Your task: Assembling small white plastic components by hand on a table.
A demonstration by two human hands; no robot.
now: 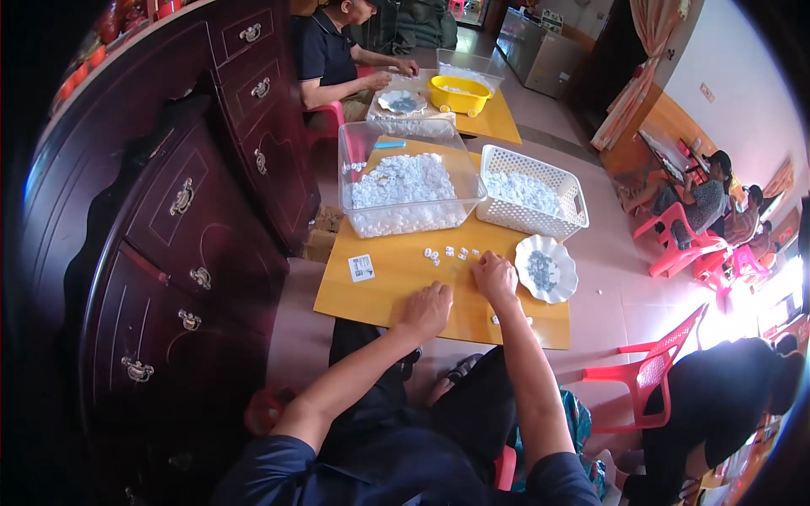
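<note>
My left hand [428, 310] rests near the front middle of the yellow table [380, 291], fingers curled in; whatever it may hold is hidden. Farther forward and to the right, my right hand [495, 277] is closed with its fingertips down by the tabletop, and I cannot make out anything in them. Just beyond the hands lie several small white plastic pieces [450, 252] in loose groups. A few more white pieces [496, 320] lie by my right forearm. Right of that hand stands a scalloped white dish [547, 268] with small greyish parts in it.
Behind the pieces stand a clear bin [405, 221] heaped with white parts and a white perforated basket [533, 221] of similar parts. A printed card [361, 268] lies at left. Dark cabinets [194, 244] line the left. Another person [333, 63] works at a farther table; a red chair [650, 371] stands right.
</note>
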